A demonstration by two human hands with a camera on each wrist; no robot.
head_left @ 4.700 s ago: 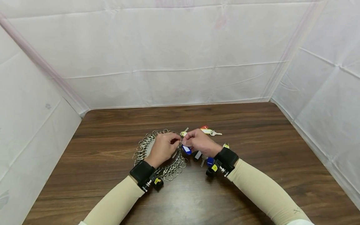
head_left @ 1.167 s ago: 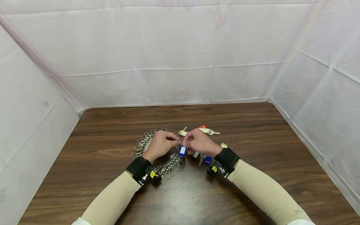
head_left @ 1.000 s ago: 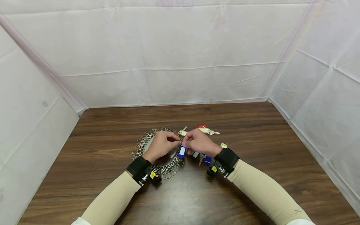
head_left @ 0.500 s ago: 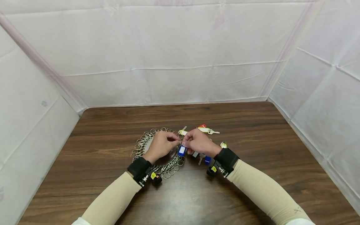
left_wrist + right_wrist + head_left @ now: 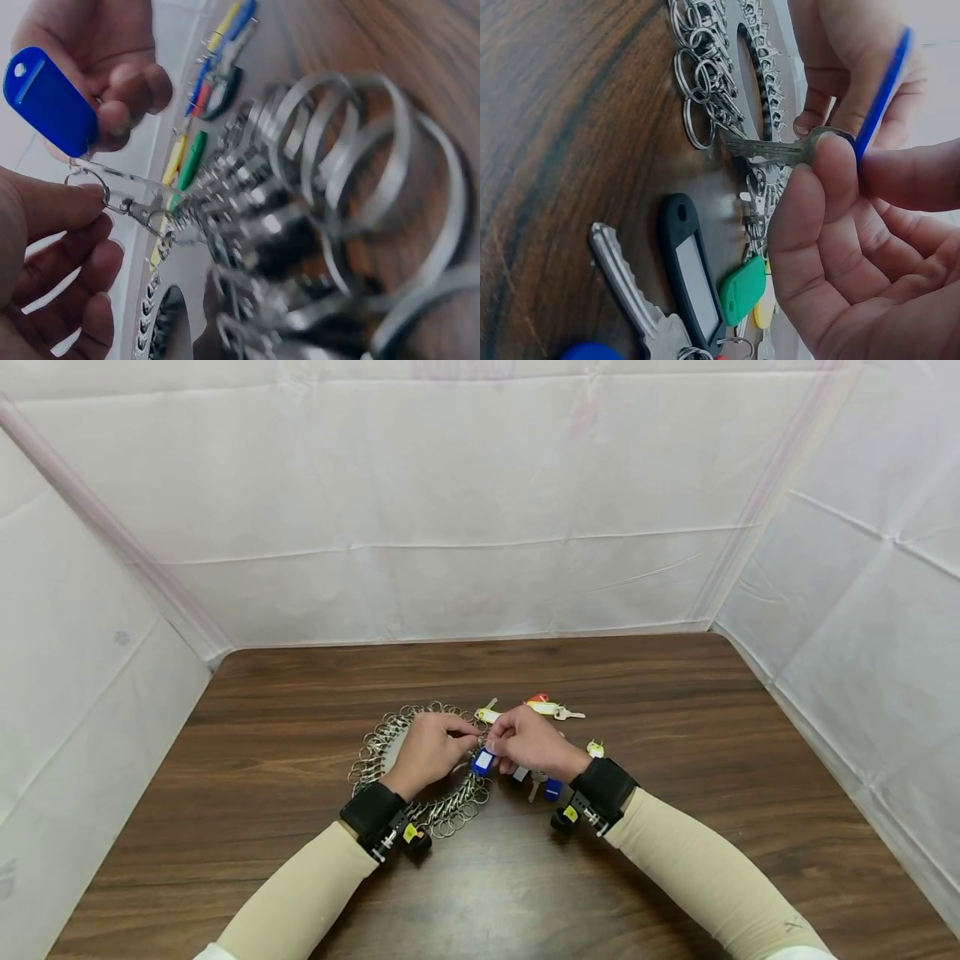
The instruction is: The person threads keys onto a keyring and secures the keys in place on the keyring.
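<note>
Wooden table [image 5: 675, 710], blue-tagged key [image 5: 482, 762] pinched between both hands' fingers [image 5: 501, 742]

The head camera looks forward and down from above my arms, at some distance. My left wrist camera sits very near, low over the table [image 5: 420, 45], facing toward 2 o'clock. My right wrist camera, also close, faces toward 10 o'clock. Both share the blue key tag [image 5: 46, 99].

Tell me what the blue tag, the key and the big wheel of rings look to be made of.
Blue tag: likely plastic, smooth, evenly coloured. Key: metal, dull silvery with a grooved blade. Wheel of rings: probably steel, bright highlights on the thin wire loops.
</note>
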